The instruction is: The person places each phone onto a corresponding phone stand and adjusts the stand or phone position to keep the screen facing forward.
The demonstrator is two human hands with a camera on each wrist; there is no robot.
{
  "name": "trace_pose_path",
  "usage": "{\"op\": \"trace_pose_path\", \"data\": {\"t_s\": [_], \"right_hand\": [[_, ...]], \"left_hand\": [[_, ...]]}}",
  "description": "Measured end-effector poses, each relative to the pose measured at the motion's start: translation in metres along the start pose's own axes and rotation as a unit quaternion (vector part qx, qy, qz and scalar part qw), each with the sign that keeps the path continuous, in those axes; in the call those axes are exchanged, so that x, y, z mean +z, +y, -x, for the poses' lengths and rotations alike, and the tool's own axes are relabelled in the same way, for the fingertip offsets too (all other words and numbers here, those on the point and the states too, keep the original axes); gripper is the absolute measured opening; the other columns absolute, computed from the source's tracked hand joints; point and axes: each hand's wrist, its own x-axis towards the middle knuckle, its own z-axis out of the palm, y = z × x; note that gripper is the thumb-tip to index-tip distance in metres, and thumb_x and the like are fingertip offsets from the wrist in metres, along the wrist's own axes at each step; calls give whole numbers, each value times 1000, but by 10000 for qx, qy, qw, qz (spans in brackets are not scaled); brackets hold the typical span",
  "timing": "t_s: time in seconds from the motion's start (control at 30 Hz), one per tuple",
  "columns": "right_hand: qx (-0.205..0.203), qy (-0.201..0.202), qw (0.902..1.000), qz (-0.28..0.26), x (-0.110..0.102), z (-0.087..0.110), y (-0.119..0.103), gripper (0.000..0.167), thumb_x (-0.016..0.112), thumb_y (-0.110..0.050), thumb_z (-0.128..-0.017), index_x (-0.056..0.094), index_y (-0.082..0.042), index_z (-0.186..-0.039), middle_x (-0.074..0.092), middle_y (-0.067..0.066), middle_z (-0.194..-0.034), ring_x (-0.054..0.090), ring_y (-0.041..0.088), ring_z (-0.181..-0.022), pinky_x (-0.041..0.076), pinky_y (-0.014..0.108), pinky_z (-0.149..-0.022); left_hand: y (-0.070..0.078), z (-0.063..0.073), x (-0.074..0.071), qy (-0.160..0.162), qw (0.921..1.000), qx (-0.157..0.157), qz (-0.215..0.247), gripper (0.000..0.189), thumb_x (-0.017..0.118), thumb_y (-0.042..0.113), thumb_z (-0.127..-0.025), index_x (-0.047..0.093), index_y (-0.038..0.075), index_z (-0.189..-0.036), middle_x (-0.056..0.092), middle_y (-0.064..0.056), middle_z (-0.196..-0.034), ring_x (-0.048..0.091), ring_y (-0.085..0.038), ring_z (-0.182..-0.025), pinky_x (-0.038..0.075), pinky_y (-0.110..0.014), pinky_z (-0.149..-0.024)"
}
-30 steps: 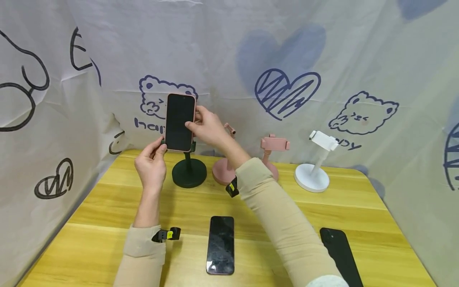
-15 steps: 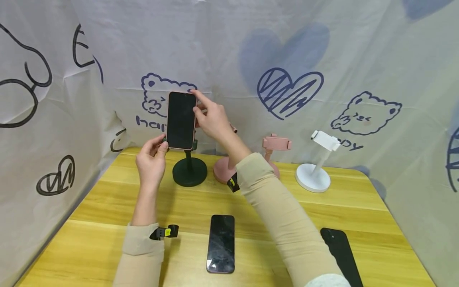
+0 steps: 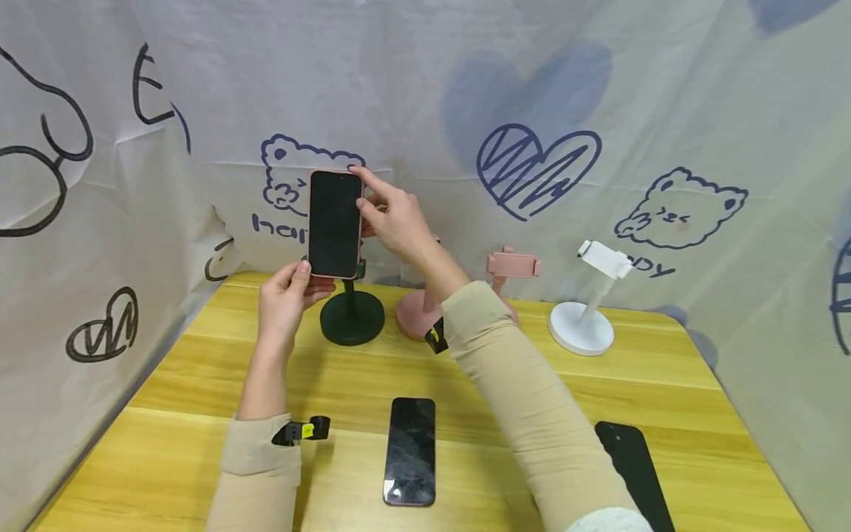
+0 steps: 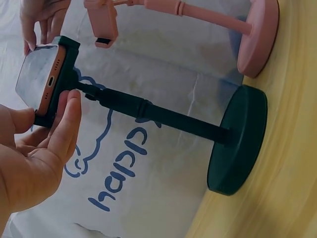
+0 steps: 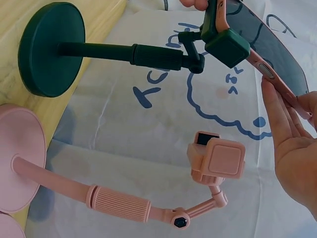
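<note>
A smartphone (image 3: 335, 225) with a pink edge and dark screen sits upright in the clamp of a dark green phone stand (image 3: 352, 321). At its lower left corner my left hand (image 3: 281, 299) pinches the clamp, thumb in front and fingers behind. The left wrist view shows those fingers (image 4: 67, 121) reaching under the back of the green clamp. My right hand (image 3: 402, 225) holds the phone's upper right edge, with the index finger at the top corner. In the right wrist view, the fingers (image 5: 277, 111) touch the phone's side near a button.
Two pink phone stands (image 3: 414, 318) (image 3: 513, 264) and a white one (image 3: 580, 329) stand along the back of the wooden table (image 3: 179, 414). One phone (image 3: 409, 452) lies face up at the front middle. A black phone (image 3: 631, 465) lies face down by the right sleeve. Printed cloth hangs behind.
My right thumb has left the screen and shifted to the phone's side edge, while the index finger rose to the top corner. My left fingers now stretch further behind the clamp.
</note>
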Motion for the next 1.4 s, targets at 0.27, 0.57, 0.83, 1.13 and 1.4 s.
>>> {"op": "trace_pose_path", "data": {"t_s": [0.27,0.57,0.83,1.13,1.4], "right_hand": [[-181,43,9996,213,-3,2,2,54,56,-11,-108,45,-22,-160,69,11,-97,74,20,-79,63,27,-73],[-203,-149,9993,274,-5,3,2,55,56,-12,-108,43,-22,-160,68,11,-102,73,20,-82,63,28,-75],[-113,-265,9990,353,-4,3,0,55,56,-13,-109,42,-24,-161,66,11,-103,72,20,-84,63,26,-75],[-230,-211,9984,478,-2,4,-1,55,56,-12,-109,42,-22,-161,67,10,-102,73,19,-83,62,25,-75],[-385,-196,9966,695,-1,4,1,55,54,-14,-109,39,-20,-162,71,11,-102,74,22,-81,62,24,-75]], "left_hand": [[-2,1,5,161,9990,-31,427,42,54,24,-109,62,-10,-132,75,3,-85,76,-9,-81,62,-26,-81],[-1,2,4,289,9975,-135,631,40,57,23,-108,62,-10,-130,76,3,-83,76,-10,-79,62,-29,-82],[-1,3,4,310,9961,-242,789,40,57,19,-108,61,-12,-132,77,1,-81,77,-11,-76,62,-26,-77],[0,2,4,393,9950,-321,864,41,58,19,-107,61,-11,-134,77,1,-80,77,-11,-75,62,-26,-76],[3,2,3,366,9944,-419,898,41,59,20,-106,62,-10,-134,77,1,-80,77,-12,-76,62,-26,-76]]}}
